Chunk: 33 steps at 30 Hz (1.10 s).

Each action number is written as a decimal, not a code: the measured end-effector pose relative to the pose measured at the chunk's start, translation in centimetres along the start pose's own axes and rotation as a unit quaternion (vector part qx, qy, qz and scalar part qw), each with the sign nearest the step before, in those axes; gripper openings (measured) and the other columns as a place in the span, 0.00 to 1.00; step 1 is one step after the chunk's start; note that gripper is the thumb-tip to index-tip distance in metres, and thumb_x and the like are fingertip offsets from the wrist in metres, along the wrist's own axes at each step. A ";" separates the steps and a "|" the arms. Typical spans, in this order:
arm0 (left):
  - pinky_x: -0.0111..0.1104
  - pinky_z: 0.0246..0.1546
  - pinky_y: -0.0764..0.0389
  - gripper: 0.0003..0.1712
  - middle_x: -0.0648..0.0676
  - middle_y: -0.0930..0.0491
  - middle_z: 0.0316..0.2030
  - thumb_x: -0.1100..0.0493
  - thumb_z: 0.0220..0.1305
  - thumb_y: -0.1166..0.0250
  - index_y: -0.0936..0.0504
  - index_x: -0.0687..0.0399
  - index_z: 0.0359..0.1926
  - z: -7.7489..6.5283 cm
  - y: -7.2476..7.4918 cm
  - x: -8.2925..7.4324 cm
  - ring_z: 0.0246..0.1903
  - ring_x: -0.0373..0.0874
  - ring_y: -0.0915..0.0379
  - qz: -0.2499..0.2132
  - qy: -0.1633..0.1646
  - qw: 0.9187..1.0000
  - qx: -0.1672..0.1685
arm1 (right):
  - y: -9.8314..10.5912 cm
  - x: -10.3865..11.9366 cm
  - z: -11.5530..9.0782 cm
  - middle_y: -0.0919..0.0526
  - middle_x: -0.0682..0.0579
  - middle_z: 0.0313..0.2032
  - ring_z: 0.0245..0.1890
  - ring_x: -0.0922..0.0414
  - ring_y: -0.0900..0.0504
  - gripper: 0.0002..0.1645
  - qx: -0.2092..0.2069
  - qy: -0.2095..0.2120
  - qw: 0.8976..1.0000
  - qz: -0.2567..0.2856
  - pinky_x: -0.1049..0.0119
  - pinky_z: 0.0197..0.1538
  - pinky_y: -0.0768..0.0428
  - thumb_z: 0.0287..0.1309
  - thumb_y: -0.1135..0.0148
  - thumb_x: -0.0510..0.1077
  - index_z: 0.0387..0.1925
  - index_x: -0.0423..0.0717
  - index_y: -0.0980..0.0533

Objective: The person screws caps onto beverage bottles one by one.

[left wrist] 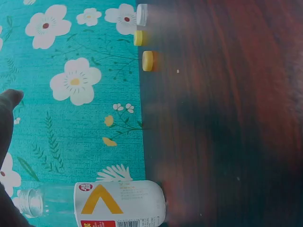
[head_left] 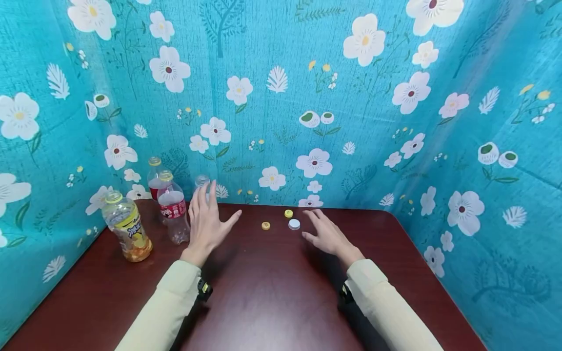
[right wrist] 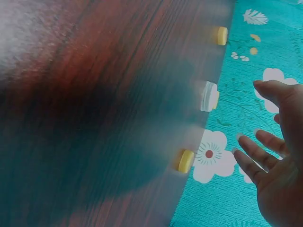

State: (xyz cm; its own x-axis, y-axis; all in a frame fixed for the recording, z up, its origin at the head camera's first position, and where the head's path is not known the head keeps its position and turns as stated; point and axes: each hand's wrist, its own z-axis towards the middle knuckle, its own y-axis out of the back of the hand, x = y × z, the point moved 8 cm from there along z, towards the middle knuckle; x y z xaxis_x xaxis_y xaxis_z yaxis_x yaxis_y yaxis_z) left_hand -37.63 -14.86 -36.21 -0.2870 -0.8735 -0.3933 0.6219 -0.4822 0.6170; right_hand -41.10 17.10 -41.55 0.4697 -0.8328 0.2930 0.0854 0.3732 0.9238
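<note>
My left hand (head_left: pixel 206 226) is raised with fingers spread and holds nothing. It partly hides a clear uncapped bottle (head_left: pixel 202 180), whose white label shows in the left wrist view. My right hand (head_left: pixel 328 236) hovers with fingers apart, nearest a white cap (head_left: pixel 294 224). Behind that cap lies a yellow cap (head_left: pixel 288 213), and to its left an orange-yellow cap (head_left: pixel 265 225). Another yellow cap (right wrist: pixel 186 161) appears in the right wrist view below the white one; the right hand hides it from the head view.
Left of my left hand stand an uncapped red-label bottle (head_left: pixel 172 207), a second red-label bottle (head_left: pixel 154 178) behind it, and a yellow-label bottle (head_left: pixel 127 226) with amber liquid. A flowered teal curtain (head_left: pixel 272 117) borders the dark wooden table (head_left: pixel 263 302) at the back and sides.
</note>
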 end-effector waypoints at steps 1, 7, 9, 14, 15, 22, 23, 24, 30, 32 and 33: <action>0.59 0.62 0.53 0.63 0.57 0.53 0.70 0.30 0.46 0.35 0.60 0.43 0.74 0.1 0.0 0.1 0.69 0.58 0.62 -0.003 0.005 1.000 -0.004 | -0.3 -0.1 0.2 0.35 0.53 0.59 0.56 0.55 0.32 0.40 0.010 -0.007 1.000 0.000 0.53 0.52 0.24 0.56 0.36 0.54 0.67 0.57 0.41; 0.60 0.63 0.62 0.69 0.54 0.69 0.73 0.33 0.45 0.32 0.68 0.49 0.74 0.7 -0.6 0.9 0.70 0.57 0.76 -0.023 0.021 0.999 -0.009 | -2.0 -0.7 1.8 0.33 0.53 0.58 0.56 0.54 0.32 0.39 0.049 -0.027 0.998 -0.011 0.52 0.52 0.24 0.54 0.34 0.53 0.66 0.57 0.38; 0.61 0.63 0.62 0.70 0.54 0.73 0.73 0.33 0.45 0.31 0.69 0.51 0.73 0.9 -1.0 1.2 0.70 0.57 0.79 -0.029 0.029 0.999 -0.008 | -2.6 -0.7 2.2 0.33 0.52 0.59 0.57 0.54 0.32 0.38 0.060 -0.028 0.998 -0.018 0.51 0.53 0.25 0.54 0.34 0.54 0.66 0.57 0.37; 0.58 0.65 0.64 0.72 0.53 0.76 0.72 0.35 0.45 0.30 0.73 0.50 0.73 1.0 -1.7 2.1 0.70 0.56 0.82 -0.038 0.061 0.997 -0.017 | -4.0 -0.5 3.3 0.35 0.52 0.59 0.56 0.54 0.33 0.39 0.080 -0.030 0.996 -0.025 0.53 0.53 0.25 0.55 0.35 0.54 0.66 0.55 0.37; 0.57 0.65 0.64 0.71 0.54 0.76 0.72 0.35 0.46 0.30 0.74 0.49 0.73 1.0 -1.8 2.3 0.70 0.56 0.82 -0.041 0.069 0.997 -0.020 | -4.3 -0.4 3.4 0.35 0.52 0.59 0.55 0.54 0.33 0.39 0.083 -0.030 0.996 -0.027 0.53 0.52 0.25 0.55 0.36 0.54 0.67 0.54 0.38; 0.54 0.67 0.65 0.67 0.54 0.73 0.72 0.40 0.51 0.32 0.74 0.50 0.72 1.5 -2.5 3.5 0.70 0.54 0.81 -0.072 0.116 0.990 -0.044 | -5.3 0.0 4.4 0.38 0.50 0.62 0.55 0.52 0.33 0.40 0.099 -0.037 0.993 -0.058 0.51 0.43 0.24 0.56 0.37 0.55 0.68 0.58 0.40; 0.54 0.67 0.64 0.67 0.54 0.72 0.72 0.40 0.52 0.32 0.74 0.50 0.72 1.5 -2.6 3.7 0.70 0.55 0.81 -0.075 0.123 0.989 -0.045 | -5.5 -0.1 4.5 0.38 0.50 0.62 0.55 0.52 0.32 0.40 0.100 -0.038 0.992 -0.062 0.50 0.42 0.24 0.56 0.37 0.56 0.68 0.59 0.40; 0.53 0.67 0.64 0.66 0.55 0.71 0.72 0.40 0.53 0.33 0.73 0.50 0.72 1.6 -2.7 3.9 0.70 0.55 0.80 -0.079 0.132 0.987 -0.047 | -5.7 -0.2 4.6 0.38 0.50 0.62 0.55 0.52 0.33 0.40 0.103 -0.040 0.992 -0.065 0.50 0.43 0.24 0.57 0.38 0.56 0.69 0.60 0.40; 0.53 0.66 0.56 0.63 0.58 0.64 0.71 0.40 0.54 0.34 0.71 0.47 0.73 1.8 -3.3 5.4 0.70 0.55 0.68 -0.109 0.202 0.972 -0.060 | -6.9 -0.4 5.0 0.39 0.48 0.65 0.58 0.49 0.34 0.37 0.116 -0.033 0.991 -0.060 0.48 0.53 0.28 0.59 0.41 0.55 0.69 0.61 0.40; 0.53 0.66 0.54 0.62 0.58 0.63 0.71 0.39 0.54 0.35 0.72 0.44 0.73 1.9 -3.5 5.9 0.69 0.55 0.64 -0.121 0.223 0.965 -0.060 | -7.1 -0.5 5.1 0.39 0.48 0.65 0.59 0.48 0.35 0.36 0.115 -0.029 0.991 -0.061 0.48 0.54 0.29 0.60 0.41 0.55 0.68 0.61 0.40; 0.54 0.66 0.53 0.62 0.58 0.62 0.71 0.40 0.54 0.34 0.72 0.42 0.73 1.9 -3.6 6.1 0.69 0.55 0.64 -0.131 0.233 0.962 -0.059 | -7.2 -0.5 5.2 0.39 0.48 0.65 0.59 0.48 0.35 0.36 0.113 -0.027 0.991 -0.060 0.48 0.54 0.29 0.60 0.41 0.55 0.68 0.61 0.40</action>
State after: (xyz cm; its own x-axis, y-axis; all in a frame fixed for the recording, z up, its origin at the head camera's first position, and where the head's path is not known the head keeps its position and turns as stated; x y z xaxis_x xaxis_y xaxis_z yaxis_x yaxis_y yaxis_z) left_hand -43.01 -18.56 -39.58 -0.1049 -0.5854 -0.8039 0.6585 -0.6466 0.3850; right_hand -46.51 12.67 -47.10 0.4190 -0.8890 0.1847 -0.0646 0.1737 0.9827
